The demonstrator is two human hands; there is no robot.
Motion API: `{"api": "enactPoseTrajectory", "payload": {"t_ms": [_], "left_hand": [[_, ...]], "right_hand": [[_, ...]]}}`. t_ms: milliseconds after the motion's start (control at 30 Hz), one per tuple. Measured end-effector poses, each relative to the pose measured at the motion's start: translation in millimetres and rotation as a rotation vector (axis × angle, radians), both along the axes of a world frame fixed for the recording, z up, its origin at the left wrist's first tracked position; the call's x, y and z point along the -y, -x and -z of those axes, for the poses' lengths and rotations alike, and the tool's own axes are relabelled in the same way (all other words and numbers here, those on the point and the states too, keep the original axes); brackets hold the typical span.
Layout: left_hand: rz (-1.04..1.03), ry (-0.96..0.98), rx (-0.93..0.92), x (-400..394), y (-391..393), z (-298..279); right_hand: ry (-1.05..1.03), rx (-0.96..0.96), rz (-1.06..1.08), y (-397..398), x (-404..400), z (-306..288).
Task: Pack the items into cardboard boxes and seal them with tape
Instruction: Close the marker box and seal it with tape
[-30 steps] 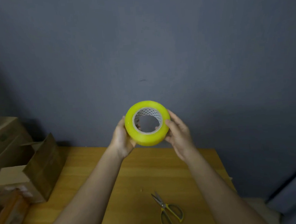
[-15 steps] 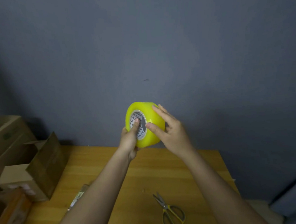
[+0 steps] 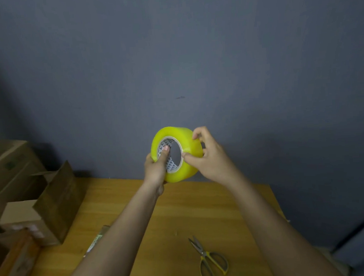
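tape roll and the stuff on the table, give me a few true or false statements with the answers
1. Both hands hold the tape roll. True.
2. The left hand has its thumb in the roll's core. True.
3. The scissors are in the right hand. False: they lie on the table.
4. The roll rests on the table. False: it is held up above it.
5. An open box stands at the table's left. True.

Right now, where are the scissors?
In the head view, the scissors lie flat on the wooden table, lower right of centre, just left of the right forearm and well below the raised tape roll.
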State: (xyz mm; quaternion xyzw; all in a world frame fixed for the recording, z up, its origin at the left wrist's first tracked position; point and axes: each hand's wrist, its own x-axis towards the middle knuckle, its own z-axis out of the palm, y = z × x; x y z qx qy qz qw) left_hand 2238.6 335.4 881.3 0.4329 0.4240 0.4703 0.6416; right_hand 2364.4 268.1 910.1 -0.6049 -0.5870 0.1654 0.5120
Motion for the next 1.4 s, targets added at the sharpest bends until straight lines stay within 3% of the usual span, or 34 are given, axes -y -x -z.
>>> {"api": "enactPoseTrajectory", "payload": {"t_ms": [233,367,600,733,900,1000,1133,1400], "left_hand": [[-0.029,-0.030,-0.003,-1,0,4],[-0.020,-0.020,-0.020,-2,1,10],[-0.029,-0.014,-0.050,-2,-1,16],[-0.039,-0.035,-0.058,-4,0,18],[-0.037,-0.011,-0.045,-4,0,22],[-0.032,-0.001,-0.039,-5,2,22],[-0.005,-0.003,-0.058,-6,5,22],[0.039,-0.047,-0.092,-5,9,22]], "right_hand": [[-0.016,0.051,0.085,2,3,10],[0.048,-0.014,-0.002,2,5,9],[0.005,0.090,0.063,1,9,20],[0.015,-0.037,0.000,0,10,22],[0.035,0.026,-0.035,0,12,20],[-0.051,-0.091,-0.065,-5,14,19],[-0.189,0.032,0.004,-14,11,11],[-0.111,0.186,-0.037,-21,10,-8]]}}
